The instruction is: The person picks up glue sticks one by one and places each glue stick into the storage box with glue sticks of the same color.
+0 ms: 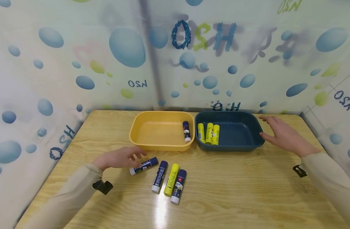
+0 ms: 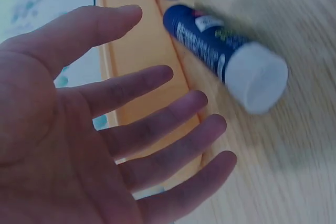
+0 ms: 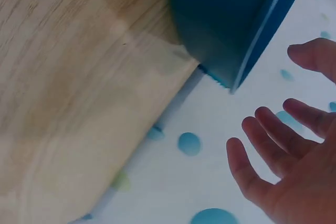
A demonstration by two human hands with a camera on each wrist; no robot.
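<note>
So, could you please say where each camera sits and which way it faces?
Head: on the person's head, facing forward and down at the yellow bin, blue bin and glue sticks; left hand, right hand and sleeves show.
Left wrist: on that wrist, facing a dark blue glue stick; the left hand shows.
Right wrist: on that wrist, facing the table and blue bin; the right hand shows.
Shared: head and left wrist both show the yellow bin.

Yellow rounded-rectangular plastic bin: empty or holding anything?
Not empty: in the head view, one dark-blue cylindrical glue stick is inside the yellow bin, on its right side.
</note>
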